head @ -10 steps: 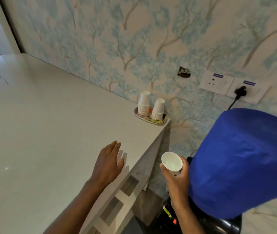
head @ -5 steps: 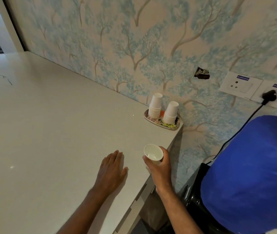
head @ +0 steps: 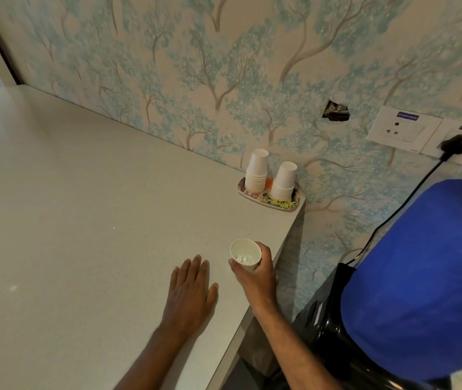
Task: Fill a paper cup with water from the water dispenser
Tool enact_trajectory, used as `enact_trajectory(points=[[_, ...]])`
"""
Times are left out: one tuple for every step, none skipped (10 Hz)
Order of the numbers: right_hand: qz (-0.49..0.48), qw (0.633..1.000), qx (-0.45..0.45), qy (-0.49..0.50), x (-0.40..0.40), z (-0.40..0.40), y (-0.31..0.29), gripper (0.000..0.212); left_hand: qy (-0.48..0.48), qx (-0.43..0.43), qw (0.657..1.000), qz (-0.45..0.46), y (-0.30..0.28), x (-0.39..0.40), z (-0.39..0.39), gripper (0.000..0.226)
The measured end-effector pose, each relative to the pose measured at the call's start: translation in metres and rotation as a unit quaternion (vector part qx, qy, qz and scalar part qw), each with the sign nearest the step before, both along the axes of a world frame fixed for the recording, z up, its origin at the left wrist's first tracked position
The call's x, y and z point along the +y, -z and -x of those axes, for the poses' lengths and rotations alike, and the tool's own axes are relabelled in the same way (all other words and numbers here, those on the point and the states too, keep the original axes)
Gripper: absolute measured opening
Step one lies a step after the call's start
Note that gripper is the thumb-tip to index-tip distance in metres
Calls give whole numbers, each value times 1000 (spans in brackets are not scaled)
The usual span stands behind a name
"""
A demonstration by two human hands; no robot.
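The right hand grips the paper cup by its side wall, left of the water dispenser. With water inside, the thin cup likely crushes easily. The left hand lies flat, fingers spread.

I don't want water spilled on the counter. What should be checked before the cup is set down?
1. Right hand grips the paper cup: ok.
2. Cup upright: ok, tilted only slightly.
3. Water in the cup: ok, some glints at the bottom; level cannot tell.
4. Bare counter under the cup: ok.
5. Left hand out of the way: ok, flat beside it.
6. Cup stacks on the tray far off: ok.
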State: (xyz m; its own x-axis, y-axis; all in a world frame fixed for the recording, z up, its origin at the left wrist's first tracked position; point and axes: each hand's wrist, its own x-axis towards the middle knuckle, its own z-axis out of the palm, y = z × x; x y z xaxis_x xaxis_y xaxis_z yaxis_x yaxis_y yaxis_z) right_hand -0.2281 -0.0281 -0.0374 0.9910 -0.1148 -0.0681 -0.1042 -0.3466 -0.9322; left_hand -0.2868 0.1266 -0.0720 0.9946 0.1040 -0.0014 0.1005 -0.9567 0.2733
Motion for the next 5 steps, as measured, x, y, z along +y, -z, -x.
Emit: enact_trajectory(points=[[5,1000,-1,-2,1,1,0,73,-2,-7,1000,9,1,0,0,68],[6,1000,-5,-4,1,2,1,75,-2,-10,1000,4,1,1,0,68],[8,1000,-16,-8,2,2,1,76,-6,-10,1000,-1,0,0,0,68],[-9,998,-49,-25,0,9,0,92,-9,-14,1000,2,2,3,1,69],[-17,997,-72,-17,-3,14,-5,102,12,-17,1000,22,1,4,-3,69]])
